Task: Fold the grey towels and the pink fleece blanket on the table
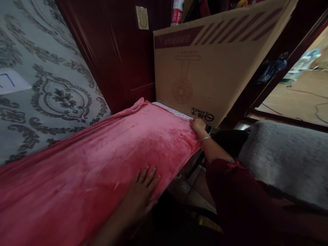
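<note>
A pink plush cloth [123, 140] covers a long raised surface that runs from the lower left toward the middle. White-and-grey striped fabric [174, 111] shows along its far edge. My left hand [143, 188] lies flat on the cloth near its right side, fingers spread. At the far right corner, my right hand [198, 126] is closed round the cloth's edge, and a thin bracelet [205, 138] circles that wrist. What supports the cloth is hidden beneath it.
Behind the cloth stands a large cardboard box [205, 71] with a fan drawing, against a dark red door [107, 44]. Patterned wallpaper [61, 92] is on the left. A grey fluffy cover [287, 164] lies on the right, near a doorway with cables [304, 90] on the floor.
</note>
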{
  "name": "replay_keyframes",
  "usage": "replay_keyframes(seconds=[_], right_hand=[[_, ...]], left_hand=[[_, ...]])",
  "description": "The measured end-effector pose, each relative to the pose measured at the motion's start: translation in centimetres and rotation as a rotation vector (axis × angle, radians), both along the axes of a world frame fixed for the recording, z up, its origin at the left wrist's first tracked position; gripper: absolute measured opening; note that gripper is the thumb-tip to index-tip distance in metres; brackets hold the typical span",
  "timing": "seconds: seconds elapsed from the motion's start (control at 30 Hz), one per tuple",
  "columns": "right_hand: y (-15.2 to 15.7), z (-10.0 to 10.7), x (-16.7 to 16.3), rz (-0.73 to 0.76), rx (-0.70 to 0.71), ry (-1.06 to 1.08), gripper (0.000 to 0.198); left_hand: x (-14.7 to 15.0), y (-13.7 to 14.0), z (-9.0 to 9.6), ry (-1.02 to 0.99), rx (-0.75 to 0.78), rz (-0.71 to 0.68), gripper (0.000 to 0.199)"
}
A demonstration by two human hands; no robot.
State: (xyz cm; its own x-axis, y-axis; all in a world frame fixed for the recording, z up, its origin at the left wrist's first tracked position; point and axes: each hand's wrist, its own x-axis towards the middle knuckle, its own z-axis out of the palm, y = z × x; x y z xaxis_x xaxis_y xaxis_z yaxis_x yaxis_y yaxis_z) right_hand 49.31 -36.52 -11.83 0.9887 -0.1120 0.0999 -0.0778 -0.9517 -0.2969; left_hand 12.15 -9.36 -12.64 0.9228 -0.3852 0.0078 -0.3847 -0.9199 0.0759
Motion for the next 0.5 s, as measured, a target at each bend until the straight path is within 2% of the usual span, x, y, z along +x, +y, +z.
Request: replay_keyframes(seconds=[0.17,0.37,0.5], right_hand=[[-0.7,-0.5,-1.4,0.027,-0.007,-0.028,0.043],[-1.5,-0.7,-1.5,-0.007,0.032,-0.042,0.042],[-1.8,-0.8,-1.5,-0.043,0.043,0.002,0.037]], left_hand=[[-0.1,-2.2,0.3,-0.024,0.002,0.133,0.026],[-0.4,-3.7,0.4,-0.052,-0.255,0.083,0.024],[-0.3,-4.7,0.5,0.058,-0.211,0.077,0.019]])
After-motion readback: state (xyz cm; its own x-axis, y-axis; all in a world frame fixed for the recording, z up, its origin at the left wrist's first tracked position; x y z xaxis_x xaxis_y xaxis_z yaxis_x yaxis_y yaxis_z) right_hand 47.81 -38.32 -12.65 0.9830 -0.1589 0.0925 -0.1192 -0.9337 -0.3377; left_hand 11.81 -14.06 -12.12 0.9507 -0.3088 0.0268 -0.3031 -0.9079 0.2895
